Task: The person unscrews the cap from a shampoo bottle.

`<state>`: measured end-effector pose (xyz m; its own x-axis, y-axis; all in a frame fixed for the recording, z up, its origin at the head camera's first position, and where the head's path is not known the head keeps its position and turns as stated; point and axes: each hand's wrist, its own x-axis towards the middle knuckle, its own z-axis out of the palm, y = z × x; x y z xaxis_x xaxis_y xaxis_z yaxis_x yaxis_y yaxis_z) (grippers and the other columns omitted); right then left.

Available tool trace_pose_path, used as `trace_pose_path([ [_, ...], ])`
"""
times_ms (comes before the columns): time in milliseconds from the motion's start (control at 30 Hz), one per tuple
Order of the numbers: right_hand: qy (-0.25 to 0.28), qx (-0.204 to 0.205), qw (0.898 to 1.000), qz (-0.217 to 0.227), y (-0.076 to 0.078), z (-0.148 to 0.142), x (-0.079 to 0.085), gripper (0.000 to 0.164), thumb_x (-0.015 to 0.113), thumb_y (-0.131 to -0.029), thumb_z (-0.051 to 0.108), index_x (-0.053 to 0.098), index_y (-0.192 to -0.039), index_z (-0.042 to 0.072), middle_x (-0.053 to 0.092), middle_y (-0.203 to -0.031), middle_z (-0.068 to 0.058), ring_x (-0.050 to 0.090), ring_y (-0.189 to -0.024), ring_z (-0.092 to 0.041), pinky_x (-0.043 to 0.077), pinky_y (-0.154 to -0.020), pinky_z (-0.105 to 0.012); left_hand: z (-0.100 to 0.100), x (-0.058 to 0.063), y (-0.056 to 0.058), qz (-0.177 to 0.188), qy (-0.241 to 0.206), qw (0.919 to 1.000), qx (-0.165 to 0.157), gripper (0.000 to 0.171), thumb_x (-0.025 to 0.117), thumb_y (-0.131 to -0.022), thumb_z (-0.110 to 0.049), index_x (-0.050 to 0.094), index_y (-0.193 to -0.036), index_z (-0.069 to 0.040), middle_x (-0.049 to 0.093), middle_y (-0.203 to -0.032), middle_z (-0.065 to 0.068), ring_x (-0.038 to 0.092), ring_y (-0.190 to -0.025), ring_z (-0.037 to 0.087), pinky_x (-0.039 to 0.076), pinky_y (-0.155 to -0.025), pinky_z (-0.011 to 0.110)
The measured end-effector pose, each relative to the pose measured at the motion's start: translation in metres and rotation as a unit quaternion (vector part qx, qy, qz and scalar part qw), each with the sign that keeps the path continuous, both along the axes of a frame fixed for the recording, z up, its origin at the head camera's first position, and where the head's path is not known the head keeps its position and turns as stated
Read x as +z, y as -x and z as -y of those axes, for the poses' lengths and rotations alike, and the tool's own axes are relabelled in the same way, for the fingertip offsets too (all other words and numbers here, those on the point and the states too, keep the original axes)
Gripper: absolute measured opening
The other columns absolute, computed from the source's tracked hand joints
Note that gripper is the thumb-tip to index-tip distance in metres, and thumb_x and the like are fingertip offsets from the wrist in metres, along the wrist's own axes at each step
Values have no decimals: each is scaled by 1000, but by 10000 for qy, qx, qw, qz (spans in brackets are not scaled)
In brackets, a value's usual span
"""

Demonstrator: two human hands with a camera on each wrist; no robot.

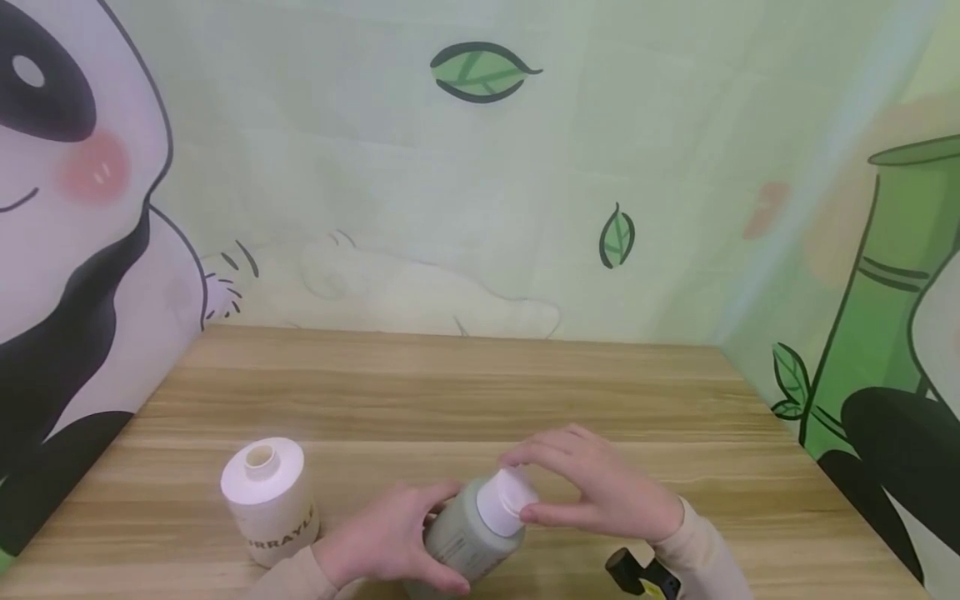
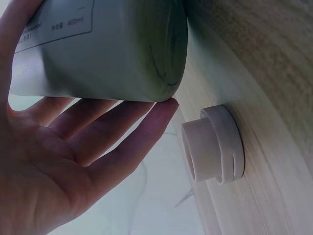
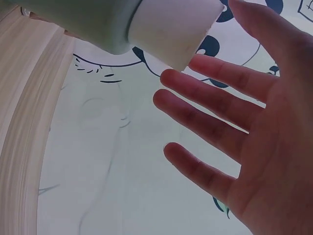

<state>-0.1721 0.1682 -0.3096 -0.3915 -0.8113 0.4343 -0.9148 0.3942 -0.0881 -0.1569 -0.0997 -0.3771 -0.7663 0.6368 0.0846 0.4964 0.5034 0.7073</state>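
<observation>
My left hand grips a grey-green shampoo bottle round its body. The bottle is tilted, its white cap pointing up and to the right. At that cap, my right hand pinches the end between thumb and forefinger, while the other fingers are spread apart in the right wrist view. The bottle's base appears in the left wrist view, raised off the table. Left of my left hand stands a white bottle with dark lettering and an uncovered neck.
A small white cap-like piece with a wider ring sits on the wooden table, visible in the left wrist view. A black device is by my right sleeve. Behind the table hangs a printed panda backdrop.
</observation>
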Motion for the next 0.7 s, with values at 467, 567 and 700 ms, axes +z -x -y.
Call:
trace_pose_path([
  [467, -46, 43, 10000, -28, -1, 0, 1, 35, 61, -93, 41, 61, -121, 20, 67, -115, 10, 61, -107, -8, 49, -91, -33, 0, 0, 0, 59, -24, 10000, -7, 70, 86, -65, -46, 57, -122, -19, 70, -107, -6, 66, -96, 6, 51, -78, 21],
  [567, -39, 148, 9998, -112, -1, 0, 1, 35, 63, -92, 38, 61, -122, 19, 67, -115, 9, 61, -106, -9, 49, -90, -33, -1, 1, 0, 42, -6, 10000, 7, 72, 86, -65, -47, 56, -123, -18, 69, -108, -5, 66, -97, 7, 51, -78, 21],
  [700, -73, 164, 9997, -146, -1, 0, 2, 36, 64, -92, 38, 60, -123, 18, 67, -115, 8, 61, -106, -9, 50, -89, -32, -1, 0, 0, 18, -21, 10000, 1, 70, 86, -64, -47, 57, -121, -19, 69, -105, -7, 65, -94, 5, 51, -77, 20],
])
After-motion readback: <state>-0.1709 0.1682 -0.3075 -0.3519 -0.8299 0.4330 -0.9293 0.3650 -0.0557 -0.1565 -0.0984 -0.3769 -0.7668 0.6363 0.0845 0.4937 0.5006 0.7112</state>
